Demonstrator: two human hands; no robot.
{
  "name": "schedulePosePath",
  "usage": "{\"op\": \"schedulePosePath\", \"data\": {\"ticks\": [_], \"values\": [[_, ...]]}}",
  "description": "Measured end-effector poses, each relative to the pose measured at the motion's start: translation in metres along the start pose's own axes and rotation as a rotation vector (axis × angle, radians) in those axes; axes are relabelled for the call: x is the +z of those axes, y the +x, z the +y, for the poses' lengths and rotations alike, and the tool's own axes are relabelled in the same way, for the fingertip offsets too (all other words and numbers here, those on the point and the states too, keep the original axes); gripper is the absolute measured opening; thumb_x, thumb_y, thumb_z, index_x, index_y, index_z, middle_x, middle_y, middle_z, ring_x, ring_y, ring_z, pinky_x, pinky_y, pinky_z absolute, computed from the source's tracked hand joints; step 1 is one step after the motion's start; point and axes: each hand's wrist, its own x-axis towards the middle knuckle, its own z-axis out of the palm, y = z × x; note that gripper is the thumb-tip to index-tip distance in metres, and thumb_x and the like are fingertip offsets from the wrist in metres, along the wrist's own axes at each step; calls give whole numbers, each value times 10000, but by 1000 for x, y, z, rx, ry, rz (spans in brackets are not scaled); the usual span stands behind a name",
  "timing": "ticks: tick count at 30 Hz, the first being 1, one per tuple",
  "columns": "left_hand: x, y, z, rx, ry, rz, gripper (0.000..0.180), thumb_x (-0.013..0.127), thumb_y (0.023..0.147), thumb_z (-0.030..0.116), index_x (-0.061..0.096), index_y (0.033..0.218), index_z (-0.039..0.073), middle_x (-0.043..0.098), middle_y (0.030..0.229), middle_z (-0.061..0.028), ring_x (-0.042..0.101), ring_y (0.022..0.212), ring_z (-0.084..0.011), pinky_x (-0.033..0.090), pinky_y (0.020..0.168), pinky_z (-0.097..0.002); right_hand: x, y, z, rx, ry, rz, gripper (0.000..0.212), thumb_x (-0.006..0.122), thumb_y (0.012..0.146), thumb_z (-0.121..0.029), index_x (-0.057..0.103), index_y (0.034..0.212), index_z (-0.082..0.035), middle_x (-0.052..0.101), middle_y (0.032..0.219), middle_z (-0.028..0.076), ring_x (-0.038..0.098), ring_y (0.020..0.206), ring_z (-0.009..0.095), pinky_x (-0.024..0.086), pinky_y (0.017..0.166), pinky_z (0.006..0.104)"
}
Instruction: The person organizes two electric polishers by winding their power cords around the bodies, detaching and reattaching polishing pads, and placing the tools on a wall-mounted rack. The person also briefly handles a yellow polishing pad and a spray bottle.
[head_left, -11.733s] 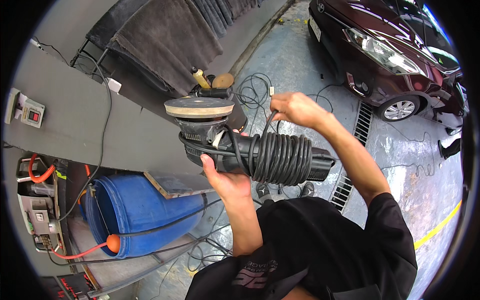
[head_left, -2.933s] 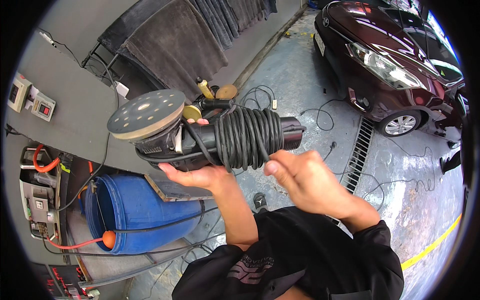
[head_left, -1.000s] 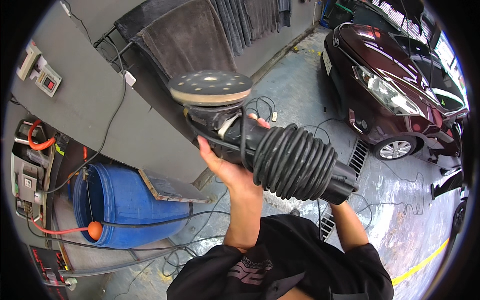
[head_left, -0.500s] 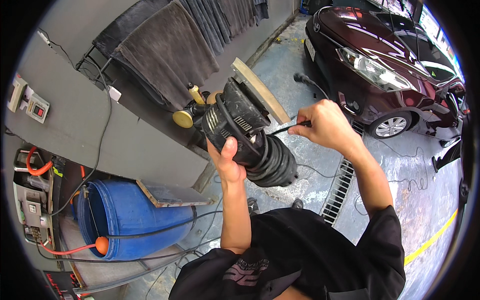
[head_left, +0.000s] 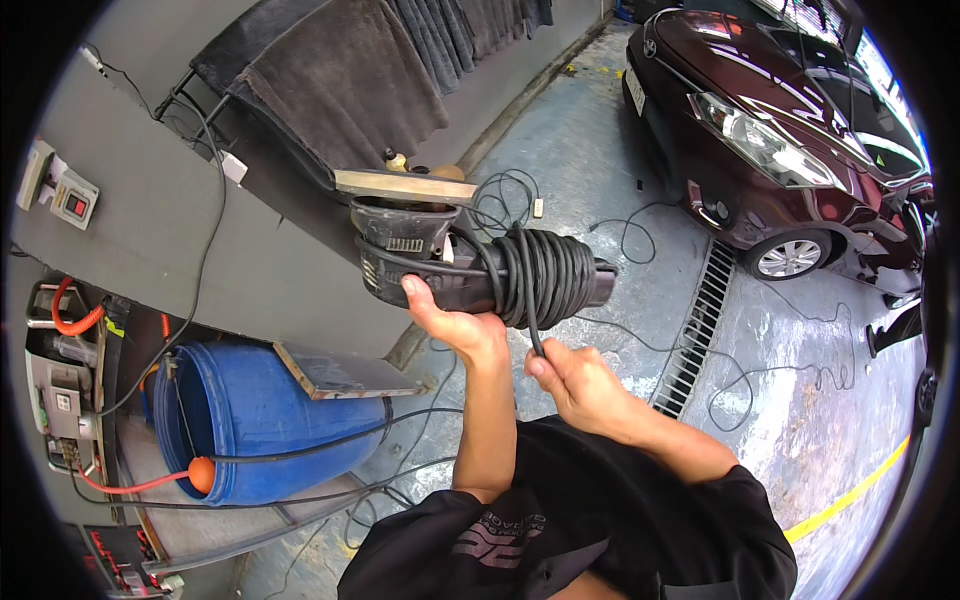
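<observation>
A black electric sander [head_left: 405,283] with a flat tan-edged pad [head_left: 405,186] lies sideways in front of me, pad turned away. Its black power cord [head_left: 548,272] is wound in many turns around the handle. From below, my left hand [head_left: 465,332] is closed on the sander's body, thumb up; its other fingers are mostly hidden behind the tool. My right hand [head_left: 585,388] pinches the cord just below the coil, where a length runs down into the fingers.
Dark towels [head_left: 345,85] hang on a rail by the wall. A blue barrel [head_left: 300,430] lies at left beside reels and hoses. A dark red car [head_left: 760,110] stands at right, near a floor drain grate [head_left: 700,320]. Loose cables [head_left: 650,345] trail over the floor.
The sander has turned from tilted to nearly level, its pad now facing away. My right hand has moved from the tool's upper right to below the coil, bringing the cord down.
</observation>
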Motion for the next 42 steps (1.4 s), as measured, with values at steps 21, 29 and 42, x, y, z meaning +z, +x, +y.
{"op": "schedulePosePath", "data": {"ticks": [21,29,42], "values": [[-63,19,36,-730,99,-551,829,698,728,522,458,1334,9,581,1239,-147,578,1121,-281,491,946,-421,-17,41,92,469,655,-432,451,543,825,-23,529,1274,14,661,1085,131,635,857,202,513,760,317],[-169,50,-21,-979,114,-578,681,540,911,438,375,1360,-45,506,1238,-242,572,1070,-387,459,995,-493,-8,-12,67,484,1034,-360,610,688,847,-384,526,1236,57,566,795,33,518,634,98,479,576,271],[-154,11,-9,-1271,-115,-646,578,520,961,322,339,1405,0,478,1321,-218,516,1166,-429,489,966,-471,-13,-48,33,671,665,-288,538,787,792,-216,561,1206,42,504,755,-9,518,634,77,456,549,241]]}}
